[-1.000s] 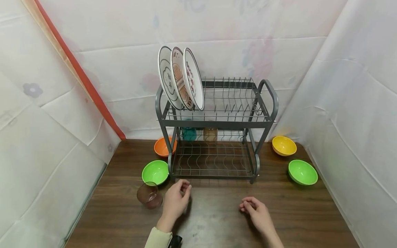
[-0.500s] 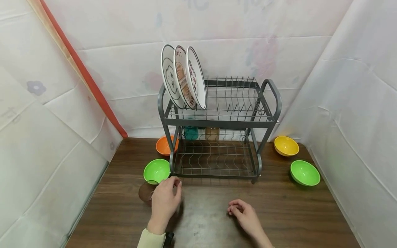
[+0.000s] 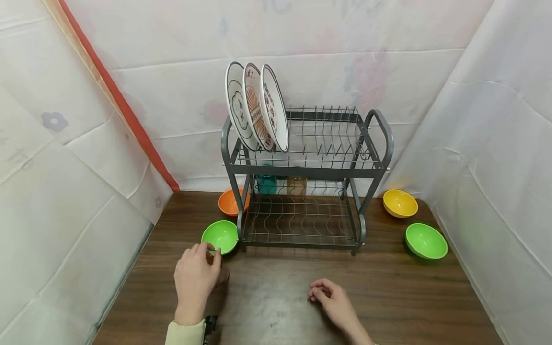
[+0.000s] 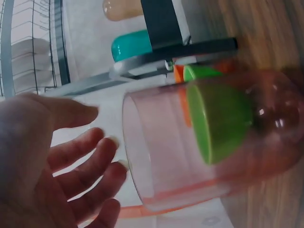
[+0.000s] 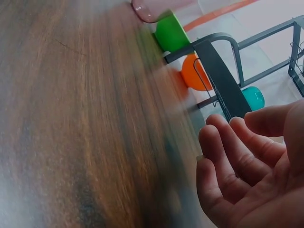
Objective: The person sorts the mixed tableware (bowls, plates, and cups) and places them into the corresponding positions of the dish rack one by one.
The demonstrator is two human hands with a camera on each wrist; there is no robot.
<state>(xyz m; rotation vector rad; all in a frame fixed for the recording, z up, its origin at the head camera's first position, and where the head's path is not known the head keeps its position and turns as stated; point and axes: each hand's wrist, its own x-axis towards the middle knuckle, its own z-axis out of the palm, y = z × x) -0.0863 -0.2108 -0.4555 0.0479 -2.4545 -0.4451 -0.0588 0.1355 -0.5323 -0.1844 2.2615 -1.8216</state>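
Observation:
My left hand (image 3: pixel 194 280) hovers above the left side of the table, in front of a green bowl (image 3: pixel 219 235). A clear reddish glass (image 4: pixel 171 166) stands just beyond its fingertips in the left wrist view, which shows a gap between them and the rim. In the head view the hand hides most of that glass. Nothing is between the loosely bent fingers and thumb. My right hand (image 3: pixel 334 304) is low over the table's front middle, fingers loosely curled and holding nothing, as the right wrist view also shows.
A dark two-tier dish rack (image 3: pixel 302 170) stands at the back. Several patterned plates (image 3: pixel 271 110) lean in its upper left; a teal glass (image 3: pixel 267 184) and an amber glass (image 3: pixel 296 186) sit below. An orange bowl (image 3: pixel 229 202) is left, yellow (image 3: pixel 400 203) and green bowls (image 3: pixel 424 242) right.
My left hand has moved left from beside the rack's front to over the reddish glass, now mostly covering it. The right hand has shifted a little left. The dishes stay put.

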